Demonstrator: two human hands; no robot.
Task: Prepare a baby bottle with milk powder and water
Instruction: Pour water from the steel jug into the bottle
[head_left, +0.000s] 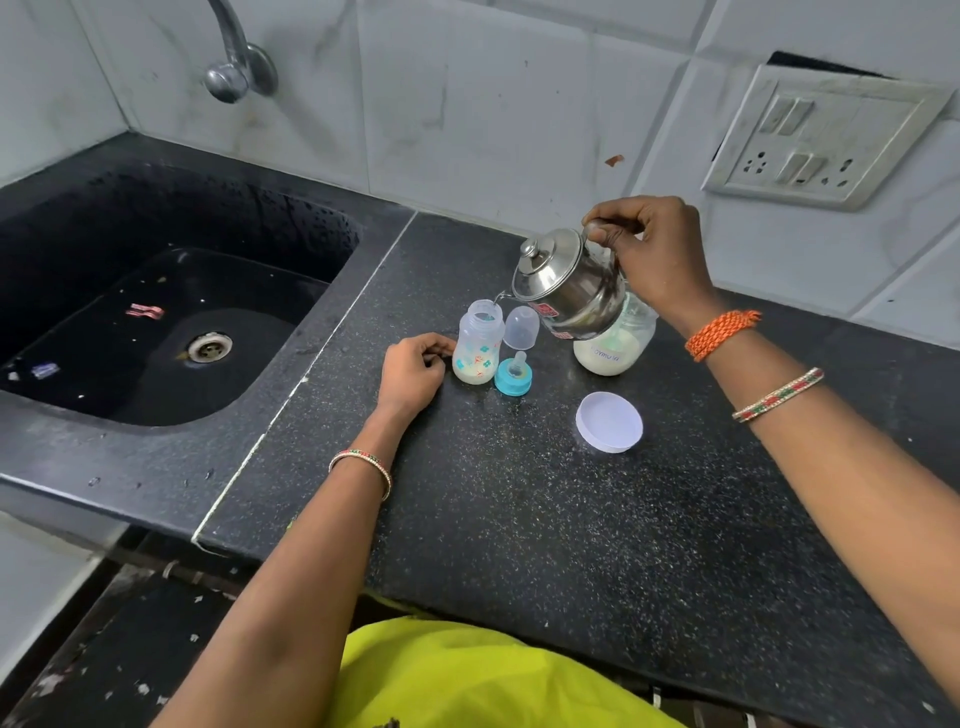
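Black speckled stone counter (545, 519) against a grey-white tiled wall, with a dark sink (171, 312) set in at the left, a steel tap (236, 62) above it, and a switch-and-socket plate (826, 135) on the wall at the right. Baby bottle (479, 345) stands upright and uncapped on the counter, near the sink's edge; clear body with small printed shapes, pale powder or milk lying in its bottom. Left hand (413, 371) rests on the counter just beside the bottle's left side, fingers curled inward, fingertips at or very near the bottle wall; cannot tell if they actually grip it. Right hand (649, 254) holds a small lidded steel pot (569, 288) by its back, fingers curled tight at the handle, the pot lifted off the counter and tilted down to the left. Thin stream of water (496, 300) runs from the pot's spout into the bottle's open mouth. Clear dome cap (521, 327) stands just right of the bottle, behind a blue collar with teat (513, 375) that sits on the counter touching or nearly touching the bottle's base. Open milk powder jar (615, 345) stands behind and below the tilted pot, partly hidden by it, pale powder in its lower part. White jar lid (609, 421) lies flat on the counter in front of the jar, apart from it. Bangles on both wrists, orange thread on the right.
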